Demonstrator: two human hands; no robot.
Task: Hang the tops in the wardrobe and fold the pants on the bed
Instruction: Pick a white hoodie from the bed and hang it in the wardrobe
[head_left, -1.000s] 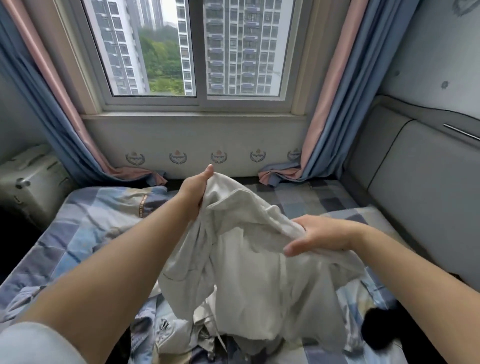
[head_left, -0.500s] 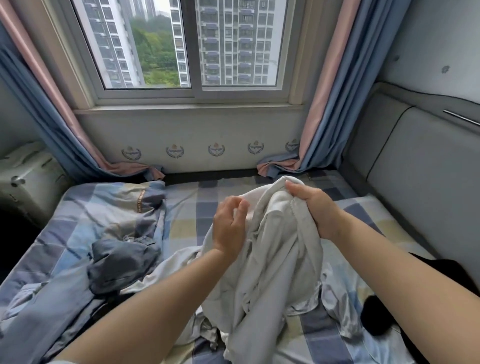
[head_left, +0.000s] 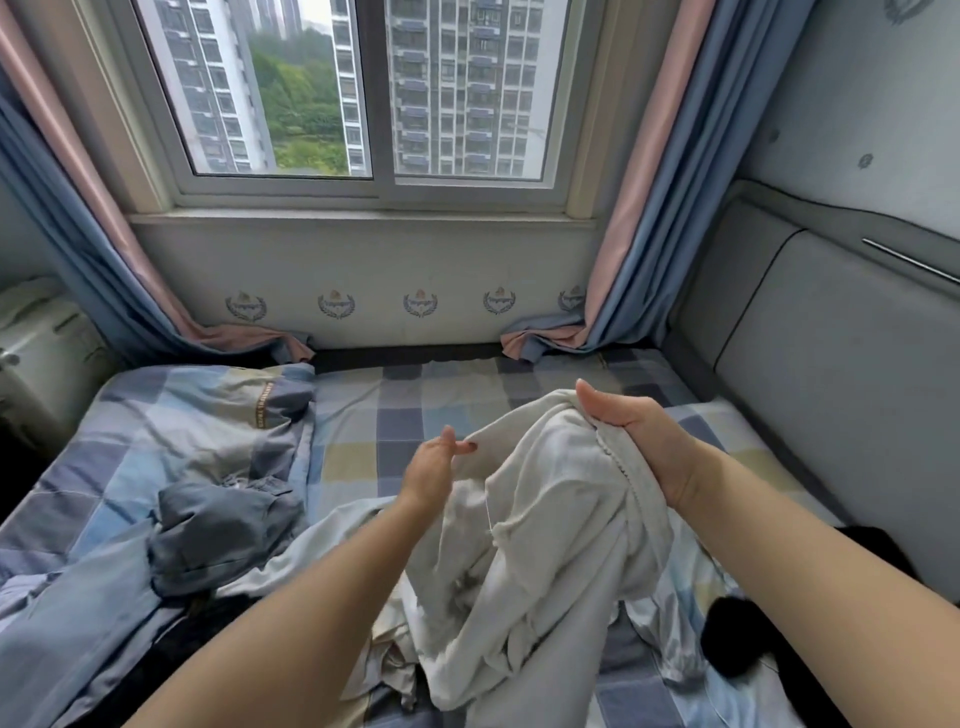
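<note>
A crumpled off-white garment hangs above the checked bed. My right hand grips its bunched upper edge, thumb up. My left hand pinches a fold of the same cloth at its left side with fingertips. The garment's lower part drapes down onto a pile of other clothes near the bottom of the view. Whether it is a top or pants cannot be made out.
A grey-blue garment lies crumpled on the bed at the left, beside a blue checked duvet. Black clothing lies at the lower right. A padded headboard stands right, a window and curtains ahead, a white case left.
The garment was spread wide between my hands; both hands have come together and bunched it. My right hand rose and took the top edge, my left hand dropped lower.
</note>
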